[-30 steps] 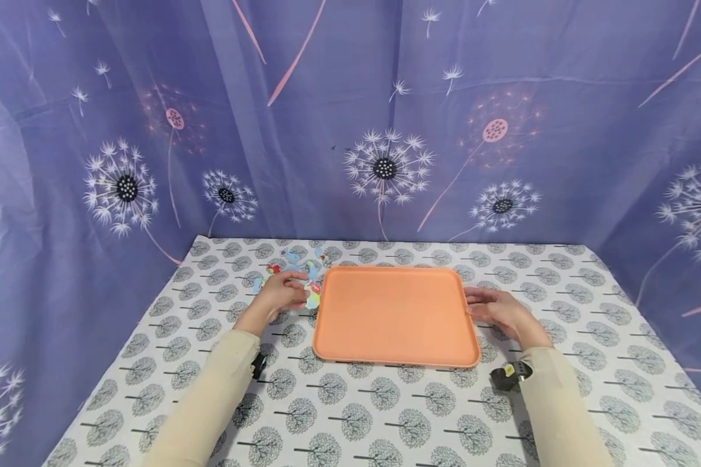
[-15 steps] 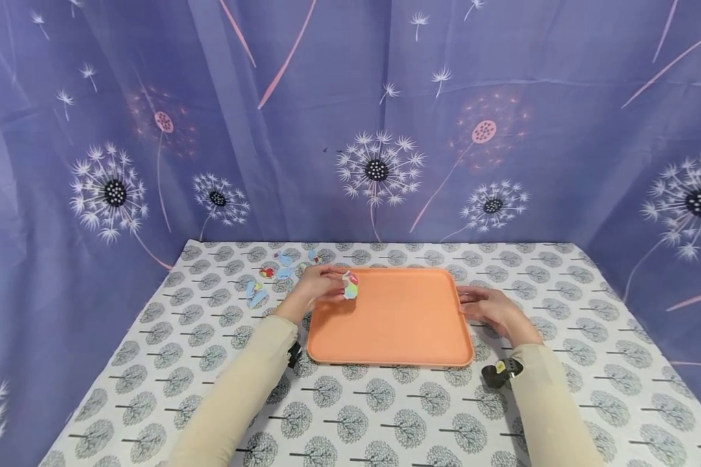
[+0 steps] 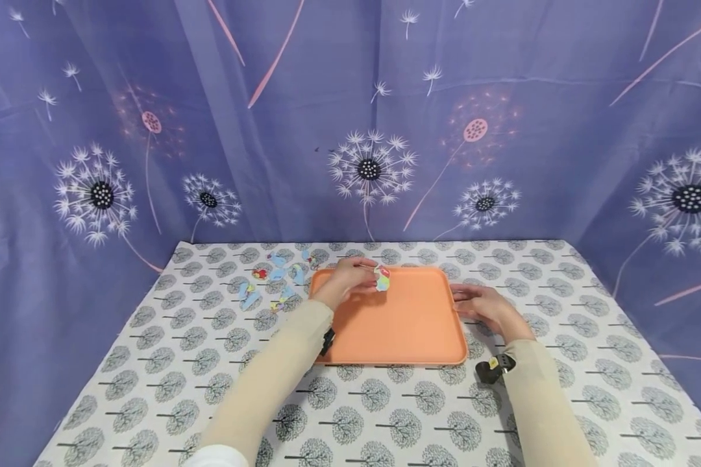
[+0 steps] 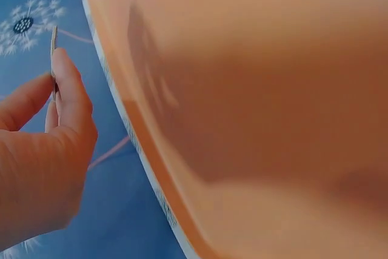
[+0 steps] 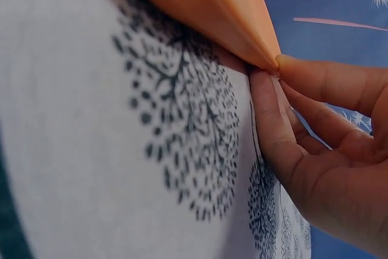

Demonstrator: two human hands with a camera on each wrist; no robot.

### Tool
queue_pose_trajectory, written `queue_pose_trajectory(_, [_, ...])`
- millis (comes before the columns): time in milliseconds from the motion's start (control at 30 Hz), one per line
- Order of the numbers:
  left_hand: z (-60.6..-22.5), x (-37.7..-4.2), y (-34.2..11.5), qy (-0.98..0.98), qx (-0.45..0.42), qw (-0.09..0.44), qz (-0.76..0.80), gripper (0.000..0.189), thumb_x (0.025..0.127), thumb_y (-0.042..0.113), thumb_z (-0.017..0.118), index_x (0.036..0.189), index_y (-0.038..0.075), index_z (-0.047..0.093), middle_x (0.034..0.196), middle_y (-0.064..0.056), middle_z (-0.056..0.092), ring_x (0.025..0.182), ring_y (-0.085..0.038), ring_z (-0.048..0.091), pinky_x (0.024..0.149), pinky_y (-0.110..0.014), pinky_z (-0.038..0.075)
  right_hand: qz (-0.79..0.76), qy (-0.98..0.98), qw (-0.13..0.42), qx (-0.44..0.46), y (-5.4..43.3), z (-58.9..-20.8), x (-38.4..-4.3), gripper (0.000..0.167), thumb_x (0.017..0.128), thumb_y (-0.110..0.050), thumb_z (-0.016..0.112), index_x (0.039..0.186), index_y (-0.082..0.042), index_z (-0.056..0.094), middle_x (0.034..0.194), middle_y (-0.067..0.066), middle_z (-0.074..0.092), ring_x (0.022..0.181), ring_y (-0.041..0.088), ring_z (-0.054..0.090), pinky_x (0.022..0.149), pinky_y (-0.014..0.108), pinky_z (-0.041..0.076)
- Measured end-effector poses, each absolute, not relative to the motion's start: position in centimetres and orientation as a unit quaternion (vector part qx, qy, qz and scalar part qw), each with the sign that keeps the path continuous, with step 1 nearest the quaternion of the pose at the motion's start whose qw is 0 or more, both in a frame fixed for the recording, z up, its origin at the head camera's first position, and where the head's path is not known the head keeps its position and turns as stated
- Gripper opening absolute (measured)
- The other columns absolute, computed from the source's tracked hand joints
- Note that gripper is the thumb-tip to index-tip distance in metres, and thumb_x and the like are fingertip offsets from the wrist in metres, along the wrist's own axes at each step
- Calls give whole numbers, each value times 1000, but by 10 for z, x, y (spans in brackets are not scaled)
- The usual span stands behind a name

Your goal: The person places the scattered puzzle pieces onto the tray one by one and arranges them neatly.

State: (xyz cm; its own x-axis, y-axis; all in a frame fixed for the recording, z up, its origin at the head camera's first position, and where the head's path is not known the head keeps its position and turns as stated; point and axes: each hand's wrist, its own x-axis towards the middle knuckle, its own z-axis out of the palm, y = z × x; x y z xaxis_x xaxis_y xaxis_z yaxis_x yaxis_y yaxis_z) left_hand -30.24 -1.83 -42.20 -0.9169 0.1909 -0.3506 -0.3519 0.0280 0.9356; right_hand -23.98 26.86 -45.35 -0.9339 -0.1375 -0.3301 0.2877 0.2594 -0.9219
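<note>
My left hand (image 3: 348, 279) pinches a small flat piece (image 3: 382, 277) printed in red, green and white, held above the upper part of the orange tray (image 3: 397, 324). In the left wrist view the same piece (image 4: 54, 59) appears as a thin edge between thumb and fingers. The fingers of my right hand (image 3: 487, 308) are at the tray's right rim. Seen from the right wrist, thumb and forefinger of that hand (image 5: 327, 131) meet on the rim of the tray (image 5: 224, 22). The tray lies flat, its inner surface showing beneath and around the left hand.
Left of the tray lie several small flat pieces: a red one (image 3: 259, 274), a blue one (image 3: 277, 274) and a blue-yellow one (image 3: 283, 298) among them. A tree-patterned cloth (image 3: 374, 415) covers the table. Behind hangs a purple dandelion curtain (image 3: 304, 130).
My left hand has carried the colourful piece rightward from the group of pieces to above the tray. The right hand stays at the tray's right rim. The head view has shifted slightly.
</note>
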Motion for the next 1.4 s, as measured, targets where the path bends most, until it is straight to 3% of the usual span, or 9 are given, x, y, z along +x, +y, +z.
queue_pose_trajectory(267, [-427, -308, 14, 667, -80, 191, 715, 43, 80, -16, 63, 122, -4, 62, 96, -23, 67, 62, -17, 63, 72, -34, 62, -620, 765, 170, 38, 269, -456, -240, 62, 89, 4, 60, 144, 8, 33, 132, 27, 51, 95, 13, 64, 90, 29, 56])
queue_pose_trajectory(600, [-432, -310, 51, 644, -84, 185, 738, 37, 79, -17, 64, 116, -8, 63, 101, -27, 67, 71, -24, 69, 75, -36, 61, -601, 779, 173, 45, 273, -458, -240, 63, 89, 1, 61, 146, 4, 33, 135, 27, 48, 100, 15, 62, 94, 31, 54])
queue_pose_trajectory(933, [-437, -308, 89, 679, -114, 146, 710, 33, 74, -24, 62, 104, -12, 65, 91, -28, 67, 85, -38, 70, 65, -30, 62, -600, 779, 177, 45, 272, -459, -243, 65, 89, 1, 61, 146, 4, 32, 136, 27, 47, 104, 19, 61, 95, 32, 53])
queue_pose_trajectory(1200, [-443, -311, 105, 710, -131, 157, 674, 29, 72, -24, 64, 96, -8, 68, 82, -20, 66, 76, -35, 71, 59, -30, 62, -602, 778, 175, 45, 271, -459, -242, 64, 89, 1, 61, 146, 4, 32, 137, 28, 46, 105, 20, 62, 94, 31, 54])
queue_pose_trajectory(1400, [-449, -316, 112, 726, -140, 161, 654, 27, 70, -25, 64, 88, -6, 68, 77, -21, 66, 72, -35, 71, 53, -29, 61, -598, 781, 172, 44, 271, -459, -244, 64, 89, 1, 61, 146, 5, 32, 137, 28, 46, 105, 21, 61, 94, 31, 54])
